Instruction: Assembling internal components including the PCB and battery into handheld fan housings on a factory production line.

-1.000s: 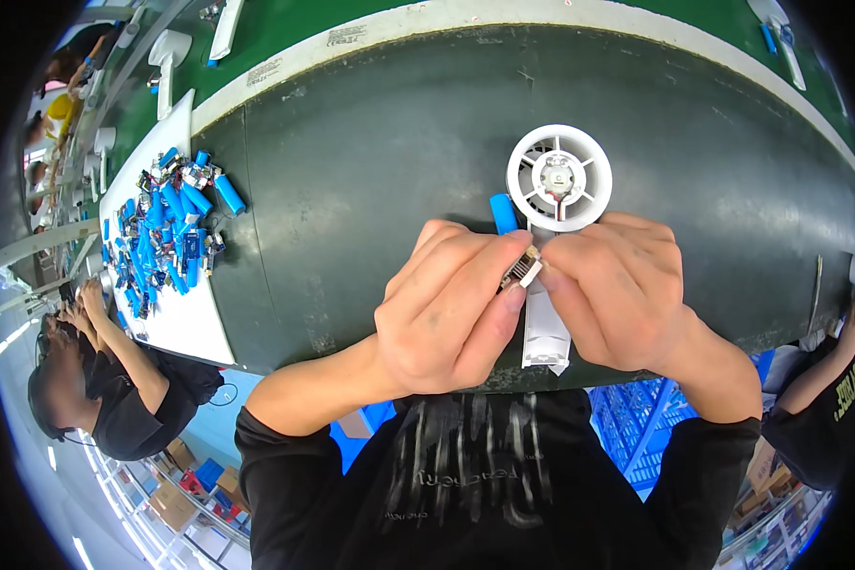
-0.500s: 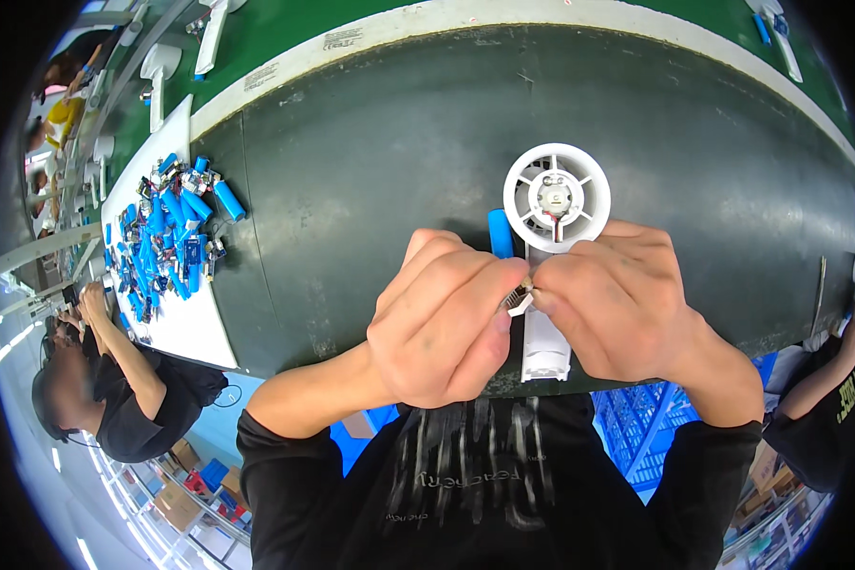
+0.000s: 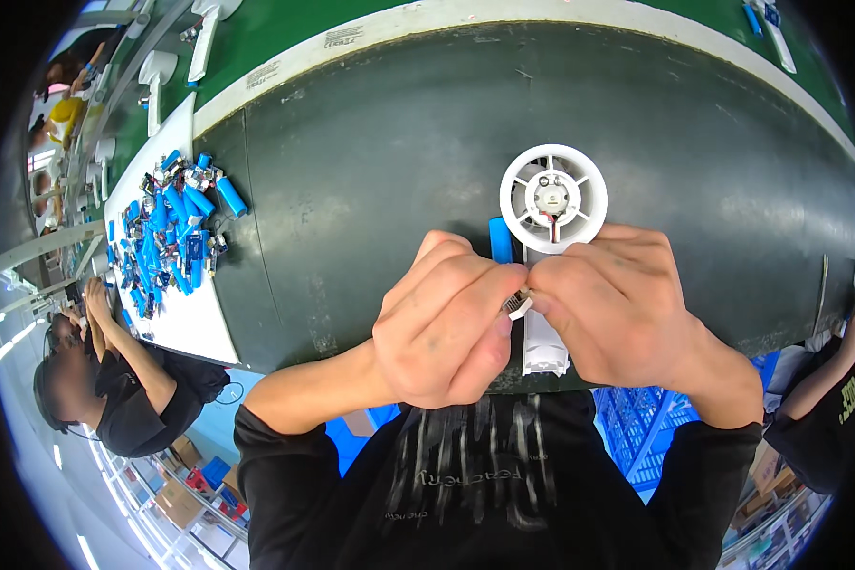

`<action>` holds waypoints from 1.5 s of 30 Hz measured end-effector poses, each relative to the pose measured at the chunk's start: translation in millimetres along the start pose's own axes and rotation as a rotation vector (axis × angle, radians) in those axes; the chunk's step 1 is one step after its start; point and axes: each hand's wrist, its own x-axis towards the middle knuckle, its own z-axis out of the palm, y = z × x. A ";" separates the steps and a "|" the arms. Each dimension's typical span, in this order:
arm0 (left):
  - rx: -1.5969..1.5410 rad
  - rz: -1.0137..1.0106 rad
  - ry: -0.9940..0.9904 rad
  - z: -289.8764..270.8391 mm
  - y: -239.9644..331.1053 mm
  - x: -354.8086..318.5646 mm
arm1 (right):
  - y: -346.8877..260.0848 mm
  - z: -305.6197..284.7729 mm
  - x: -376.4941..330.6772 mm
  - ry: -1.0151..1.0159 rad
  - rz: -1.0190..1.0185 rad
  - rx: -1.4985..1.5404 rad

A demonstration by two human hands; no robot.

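A white handheld fan body [image 3: 599, 200] lies on the dark work surface, its round head pointing away from me. Spokes and a motor [image 3: 552, 197] show inside the ring. My left hand [image 3: 446, 323] and my right hand [image 3: 613, 309] meet over the handle [image 3: 544, 353], fingers closed and fingertips nearly touching. Between the left thumb and fingers is a small part with a ridged metallic face and pale edge [image 3: 516, 305]. The right thumb and forefinger pinch against it; whatever they grip is hidden. A blue cylindrical battery [image 3: 501, 240] sticks out beyond my left fingers.
On the left, a white board [image 3: 209, 318] carries a heap of blue batteries with small circuit boards [image 3: 166, 228]. A green belt [image 3: 285, 24] with white fan bodies runs along the far side. A co-worker [image 3: 128, 380] works at the left; another person's arm [image 3: 826, 370] shows at the right.
My hands stay almost in place, with slight finger movement at the small part. The fan body has shifted slightly left. White fan bodies on the far belt have moved a little.
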 end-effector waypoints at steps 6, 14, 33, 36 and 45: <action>0.007 0.013 0.016 1.4 -3.0 -1.8 | 6.4 14.1 -0.2 0.184 -0.025 -0.044; 0.075 0.035 0.031 1.4 -7.9 -0.5 | 9.5 1.8 -1.1 0.067 -0.051 -0.019; 0.092 -0.229 0.121 7.8 -1.5 3.5 | -8.3 -8.9 6.4 0.357 0.139 -0.081; 0.094 -0.241 0.103 5.6 0.6 4.6 | -9.6 -23.2 12.2 0.127 0.483 -0.078; -0.040 -0.333 0.118 3.0 -15.4 1.0 | -28.5 -57.0 20.6 -0.410 0.834 -0.058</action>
